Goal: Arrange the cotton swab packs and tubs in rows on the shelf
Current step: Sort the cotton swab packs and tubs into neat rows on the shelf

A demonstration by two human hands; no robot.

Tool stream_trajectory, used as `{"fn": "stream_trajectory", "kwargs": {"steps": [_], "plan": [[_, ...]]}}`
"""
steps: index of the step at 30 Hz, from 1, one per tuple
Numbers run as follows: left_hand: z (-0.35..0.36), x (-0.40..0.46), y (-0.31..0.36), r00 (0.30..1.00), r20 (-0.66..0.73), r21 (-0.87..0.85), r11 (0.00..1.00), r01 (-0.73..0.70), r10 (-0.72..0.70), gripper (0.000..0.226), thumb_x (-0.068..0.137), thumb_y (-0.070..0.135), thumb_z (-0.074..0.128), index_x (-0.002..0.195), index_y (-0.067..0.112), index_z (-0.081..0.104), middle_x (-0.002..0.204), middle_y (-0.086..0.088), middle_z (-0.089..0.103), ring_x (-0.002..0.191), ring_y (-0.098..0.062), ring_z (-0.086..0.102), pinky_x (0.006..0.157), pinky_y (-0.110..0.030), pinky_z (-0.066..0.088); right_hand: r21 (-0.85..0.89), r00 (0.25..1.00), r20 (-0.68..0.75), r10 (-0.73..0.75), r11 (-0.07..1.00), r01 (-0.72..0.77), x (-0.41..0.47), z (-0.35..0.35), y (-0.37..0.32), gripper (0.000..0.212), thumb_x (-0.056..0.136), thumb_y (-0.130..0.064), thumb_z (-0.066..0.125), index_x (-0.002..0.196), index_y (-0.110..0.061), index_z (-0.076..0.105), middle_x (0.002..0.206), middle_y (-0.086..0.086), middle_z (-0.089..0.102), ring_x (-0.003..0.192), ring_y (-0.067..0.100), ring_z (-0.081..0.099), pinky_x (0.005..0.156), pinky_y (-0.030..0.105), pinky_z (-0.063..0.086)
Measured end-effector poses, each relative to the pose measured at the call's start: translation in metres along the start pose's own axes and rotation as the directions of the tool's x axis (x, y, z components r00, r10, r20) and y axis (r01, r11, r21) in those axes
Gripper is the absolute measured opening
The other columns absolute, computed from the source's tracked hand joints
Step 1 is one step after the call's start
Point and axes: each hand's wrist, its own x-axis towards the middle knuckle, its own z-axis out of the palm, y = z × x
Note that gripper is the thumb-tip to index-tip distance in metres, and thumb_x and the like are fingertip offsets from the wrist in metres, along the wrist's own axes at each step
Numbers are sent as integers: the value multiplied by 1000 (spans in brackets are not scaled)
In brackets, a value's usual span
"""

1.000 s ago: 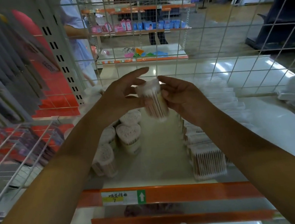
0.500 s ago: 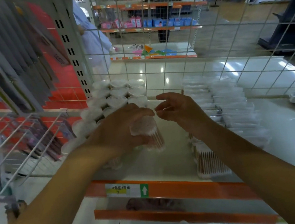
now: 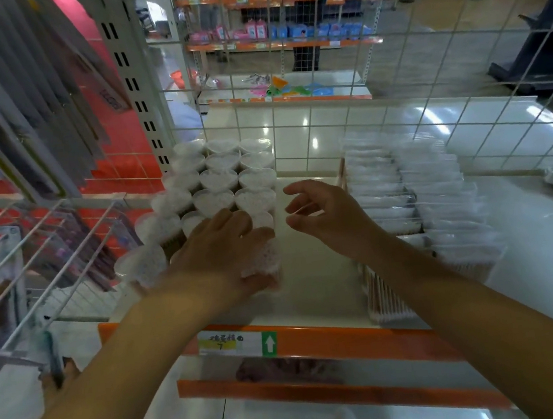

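— Where's the tub being placed?

— The heart-shaped tub of cotton swabs point(image 3: 262, 257) stands on the white shelf point(image 3: 313, 274), a touch toward nine o'clock from the middle of the view. The left hand point(image 3: 221, 250) lies over it from the nine o'clock side, fingers curled across its top and thumb below at its front, so it grips the tub.

— And the other hand?

— The right hand point(image 3: 324, 214) hangs at three o'clock from that tub, just apart from it, holding nothing; its fingers are loosely bent and spread toward nine o'clock.

— What lies around the tub?

— Toward twelve o'clock the rows of heart-shaped tubs point(image 3: 220, 181) run back three wide to the wire grid point(image 3: 327, 124). One more tub point(image 3: 141, 266) stands at nine o'clock from the left hand, at the near end of the outer row. Whether the gripped tub touches its neighbour behind, I cannot tell; the hand covers that spot.

— And the packs?

— The flat clear swab packs point(image 3: 414, 193) sit in stacked rows at three o'clock, well beyond the right hand, partly hidden by the right forearm.

— The shelf front?

— An orange edge strip point(image 3: 352, 342) runs across at six o'clock, carrying a price label point(image 3: 228, 344) with a green square and white up-arrow. At nine o'clock stands a wire divider point(image 3: 49, 256) with hanging goods beyond it.
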Motion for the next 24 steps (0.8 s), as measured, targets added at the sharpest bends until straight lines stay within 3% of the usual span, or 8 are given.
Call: {"fn": "stream_trajectory", "kwargs": {"steps": [3, 8, 16, 19, 21, 24], "plan": [[0, -4, 3, 1000, -28, -7, 1000, 0, 0, 56, 63, 58, 43, 97, 18, 64, 85, -4, 58, 74, -23, 56, 55, -34, 48, -27, 1000, 5, -11, 1000, 11, -3, 2, 3, 39, 82, -15, 67, 120, -15, 56, 95, -1, 62, 81, 6, 59, 70, 16, 47], [2, -13, -2, 998, -59, -21, 1000, -15, 14, 50, 69, 50, 46, 109, 20, 50, 109, -6, 52, 99, -23, 42, 70, -42, 51, -29, 1000, 1, -17, 999, 17, -6, 2, 6, 41, 82, -14, 68, 121, -14, 56, 99, 3, 63, 85, 11, 61, 73, 20, 49], [-6, -9, -8, 997, 64, 26, 999, -38, 36, 52, 69, 47, 47, 101, 11, 67, 108, -13, 62, 103, -27, 49, 73, -47, 52, -50, 1000, -14, -21, 999, 20, -10, 4, 7, 41, 82, -16, 68, 121, -15, 56, 99, 1, 64, 86, 10, 61, 69, 13, 45], [-6, -8, -10, 986, 156, 58, 996, -73, 64, 45, 66, 38, 68, 100, 9, 68, 108, -15, 62, 96, -35, 61, 72, -48, 54, -67, 1000, -9, -19, 998, 19, -12, 5, 8, 43, 82, -17, 67, 123, -15, 55, 101, 1, 63, 87, 9, 60, 67, 11, 44], [-6, -8, -11, 976, 207, 68, 994, -82, 66, 53, 56, 27, 85, 102, 8, 67, 108, -16, 63, 93, -37, 63, 70, -49, 55, -72, 1000, -7, -22, 997, 21, -13, 5, 8, 43, 82, -17, 67, 123, -15, 54, 102, 1, 63, 87, 9, 60, 68, 10, 44], [-13, -4, -4, 979, 199, 90, 994, -65, 46, 66, 52, 25, 89, 110, 4, 65, 115, -18, 63, 93, -35, 66, 67, -41, 55, -80, 1000, -9, -30, 996, 29, -14, 4, 8, 43, 82, -16, 67, 124, -14, 54, 103, 2, 64, 88, 10, 60, 69, 10, 44]]}}
